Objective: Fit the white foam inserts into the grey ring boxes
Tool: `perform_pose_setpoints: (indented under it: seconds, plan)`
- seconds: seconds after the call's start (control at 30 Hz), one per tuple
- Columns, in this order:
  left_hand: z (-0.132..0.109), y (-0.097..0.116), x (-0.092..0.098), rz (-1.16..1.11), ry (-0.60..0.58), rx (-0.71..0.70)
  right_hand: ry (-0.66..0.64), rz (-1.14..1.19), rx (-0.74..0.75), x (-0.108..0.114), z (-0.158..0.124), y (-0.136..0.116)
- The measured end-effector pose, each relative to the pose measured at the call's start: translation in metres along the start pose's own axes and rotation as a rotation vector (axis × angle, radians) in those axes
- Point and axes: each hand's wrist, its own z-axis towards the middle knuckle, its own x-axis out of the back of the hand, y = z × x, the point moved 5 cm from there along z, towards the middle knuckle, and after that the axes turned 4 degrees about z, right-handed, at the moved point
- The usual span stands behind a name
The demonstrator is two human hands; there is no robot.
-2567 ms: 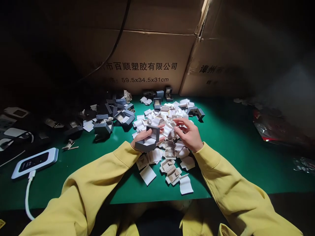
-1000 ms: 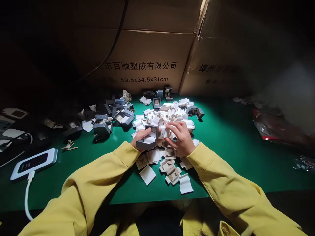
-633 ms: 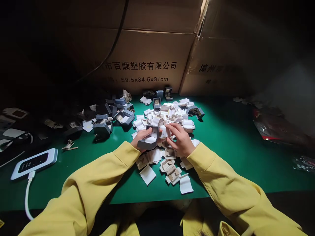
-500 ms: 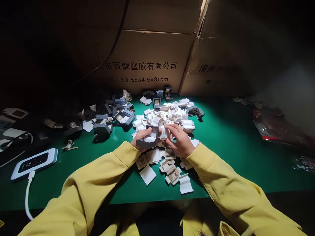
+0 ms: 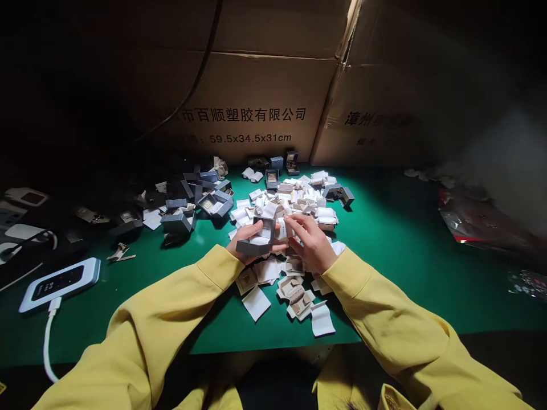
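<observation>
My left hand (image 5: pixel 243 242) grips a small dark grey jewelry box (image 5: pixel 255 246) with its lid raised. White lining with some print shows inside the lid. Close by on the right, my right hand (image 5: pixel 314 242) pinches a small white card insert (image 5: pixel 284 229) between thumb and fingers, beside the box's edge. Beneath both hands spreads a loose heap of white and beige folded card inserts (image 5: pixel 299 199). Nearer to me lie several more card pieces, among them a flat white card (image 5: pixel 257 303) and a curled one (image 5: pixel 322 319).
Open grey boxes (image 5: pixel 216 203) are piled at the left, and another box (image 5: pixel 339 195) lies right of the heap. Large cardboard cartons (image 5: pixel 239 85) stand behind the green table (image 5: pixel 397 273). A white device (image 5: pixel 60 285) with a cable lies left; plastic bags (image 5: pixel 474 222) lie right.
Both hands stay almost in place. The fingers of my right hand have shifted very slightly to the left with the white insert; the box is held as before.
</observation>
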Motion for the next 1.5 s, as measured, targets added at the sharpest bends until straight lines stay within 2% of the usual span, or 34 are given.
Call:
perform_pose_setpoints:
  seconds: [0.17,0.4,0.73,0.97,1.1,1.17,1.27,1.5]
  plan:
    - [-0.001,-0.001,-0.001,-0.022,0.071,0.042,-0.022,0.023,-0.011,0.0,0.0,0.003]
    - [0.0,-0.001,-0.003,-0.036,0.035,-0.006,-0.045,0.105,-0.039,0.0,0.001,0.002]
    - [0.001,-0.002,-0.002,0.043,0.015,-0.002,-0.009,-0.008,-0.037,-0.002,-0.001,0.003]
    - [0.002,-0.002,0.001,0.067,-0.005,0.007,-0.076,-0.076,0.001,0.0,0.002,0.001]
    - [0.0,0.006,0.001,0.138,-0.015,-0.027,-0.009,-0.049,-0.053,0.007,0.004,0.002]
    - [-0.002,0.009,0.001,0.182,0.018,-0.077,0.029,-0.013,-0.094,0.01,0.005,0.004]
    - [-0.005,0.013,0.0,0.266,0.115,-0.246,0.074,0.042,-0.137,0.012,0.006,0.006]
    - [-0.01,0.013,-0.004,0.696,0.285,-0.518,0.168,0.261,-0.248,0.01,0.005,-0.002]
